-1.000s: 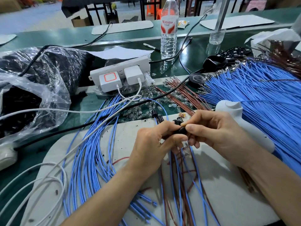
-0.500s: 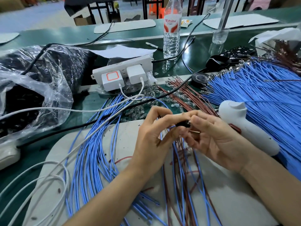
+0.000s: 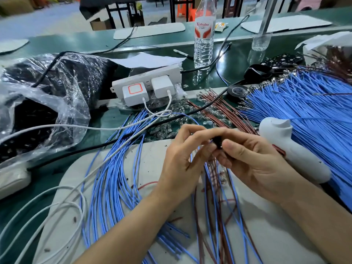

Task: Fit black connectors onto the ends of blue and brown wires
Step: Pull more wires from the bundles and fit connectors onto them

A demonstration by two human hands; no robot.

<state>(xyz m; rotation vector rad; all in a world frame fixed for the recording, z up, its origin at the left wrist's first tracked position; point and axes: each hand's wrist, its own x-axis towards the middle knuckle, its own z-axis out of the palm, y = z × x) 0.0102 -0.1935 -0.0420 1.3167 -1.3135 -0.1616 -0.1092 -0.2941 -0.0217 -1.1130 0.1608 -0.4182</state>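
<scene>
A left hand (image 3: pixel 182 164) and right hand (image 3: pixel 253 164) are pinching a connector (image 3: pixel 218 142) over the mat's (image 3: pixel 285 235) far edge, while blue wires (image 3: pixel 304 115) and brown wires (image 3: pixel 215 109) heaped along the bench's (image 3: pixel 106 119) right edge are apparently awaiting theirs.

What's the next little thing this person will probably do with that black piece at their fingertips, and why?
Probably press the wire end fully home into the black connector. The left hand and the right hand both pinch the connector at the fingertips, and blue and brown wires trail down beneath them. Whether a wire is already seated is hidden by the fingers.
</scene>
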